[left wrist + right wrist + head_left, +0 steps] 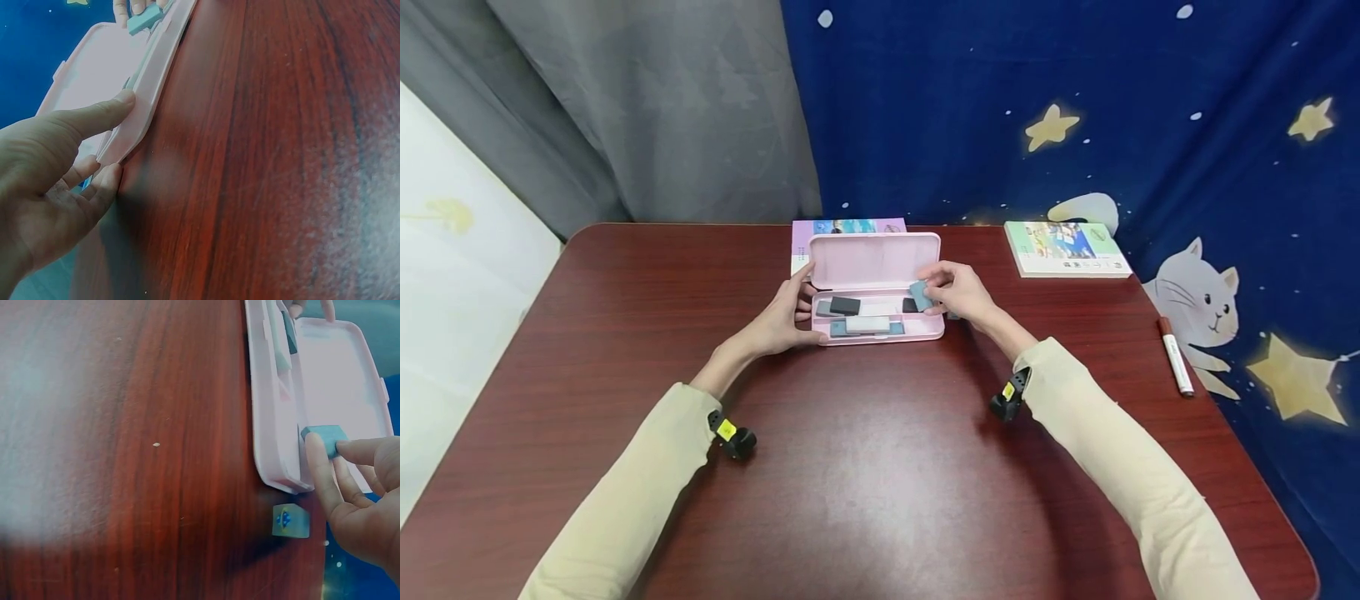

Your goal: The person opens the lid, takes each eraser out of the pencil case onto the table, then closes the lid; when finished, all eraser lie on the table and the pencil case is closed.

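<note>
A pink pencil case [876, 337] lies on the table with its lid [876, 260] raised at the back. My left hand [782, 315] grips its left end, the thumb [115, 112] on the front wall and other fingers at the end. Over the right end of the case, my right hand [962, 292] pinches a blue-green eraser [326, 439] between thumb and fingers. Inside lie a white eraser [867, 324] on a long blue-grey piece [837, 328], a dark eraser [846, 306] beside a grey one [824, 308], and a small dark block [909, 305].
A small greenish block with a blue mark [291, 520] stands beside the case's right end. Behind the case lies a purple-covered book [801, 242]. A green-edged book [1067, 250] sits at the back right, and a marker [1176, 358] near the right table edge.
</note>
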Tool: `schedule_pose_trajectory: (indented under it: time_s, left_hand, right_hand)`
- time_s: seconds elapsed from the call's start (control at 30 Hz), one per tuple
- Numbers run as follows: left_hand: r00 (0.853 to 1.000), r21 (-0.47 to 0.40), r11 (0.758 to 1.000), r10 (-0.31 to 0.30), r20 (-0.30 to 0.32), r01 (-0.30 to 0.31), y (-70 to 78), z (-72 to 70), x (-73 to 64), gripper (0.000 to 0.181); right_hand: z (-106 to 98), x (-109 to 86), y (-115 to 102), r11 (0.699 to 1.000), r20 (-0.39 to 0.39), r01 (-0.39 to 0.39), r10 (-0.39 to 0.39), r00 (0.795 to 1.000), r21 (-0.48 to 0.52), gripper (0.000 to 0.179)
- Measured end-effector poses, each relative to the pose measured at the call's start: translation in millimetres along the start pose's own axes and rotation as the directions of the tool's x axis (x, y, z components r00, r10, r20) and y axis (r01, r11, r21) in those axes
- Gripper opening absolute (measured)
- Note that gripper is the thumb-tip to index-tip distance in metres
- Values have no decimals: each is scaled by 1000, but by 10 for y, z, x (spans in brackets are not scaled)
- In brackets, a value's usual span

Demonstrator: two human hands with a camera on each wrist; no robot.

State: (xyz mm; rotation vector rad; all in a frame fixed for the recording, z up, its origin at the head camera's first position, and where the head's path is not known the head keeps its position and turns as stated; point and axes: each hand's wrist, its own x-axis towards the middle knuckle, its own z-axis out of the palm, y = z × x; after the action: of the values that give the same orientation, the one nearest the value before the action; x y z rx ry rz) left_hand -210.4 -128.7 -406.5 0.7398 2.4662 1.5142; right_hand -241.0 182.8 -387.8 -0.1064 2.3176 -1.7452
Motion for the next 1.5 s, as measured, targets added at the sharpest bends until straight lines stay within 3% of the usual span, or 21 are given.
schedule_pose_trajectory:
  time_s: [0.17, 0.5, 0.63, 0.87, 0.93, 1.13, 1.2, 1.37, 1.43, 1.5]
  left_hand:
    - [1000, -8, 1000, -10, 12, 10, 211, -35, -64, 111]
    - [1000, -8, 1000, -18, 22, 18, 259, -27, -67, 109]
    - [1000, -9, 1000, -9, 18, 9, 191, -22, -52, 111]
    - [1000, 48, 999, -7, -2, 7, -153, 4, 14, 118]
    - [1000, 55, 998, -8, 3, 8, -189, 0, 23, 119]
    - [1000, 58, 998, -19, 0, 19, -159, -10, 12, 118]
    - [999, 52, 998, -33, 4, 33, -44, -20, -12, 116]
    - [1000, 55, 998, -29, 2, 29, -61, -16, -5, 117]
    - [1000, 65, 998, -18, -5, 19, -168, -3, 19, 119]
    - [1000, 65, 998, -13, -4, 13, -169, 3, 25, 119]
  right_hand:
    - [-37, -23, 27, 999, -9, -9, 10, 1000, 49, 30]
    - [-166, -77, 98, 998, -47, -31, 34, 998, 63, 30]
    - [-190, -91, 123, 991, -29, -41, 45, 999, 129, 31]
    - [-283, -127, 147, 986, 14, -45, 44, 999, 158, 35]
    - [-324, -144, 152, 986, 17, -48, 46, 999, 162, 36]
    - [-453, -186, 189, 982, 3, -73, 74, 997, 175, 37]
    - [-488, -194, 200, 981, 3, -85, 86, 996, 172, 37]
    - [-566, -210, 214, 982, 0, -105, 106, 994, 157, 38]
    - [-603, -210, 224, 981, -2, -114, 116, 993, 155, 38]
    - [-647, -208, 236, 981, -6, -125, 127, 992, 152, 39]
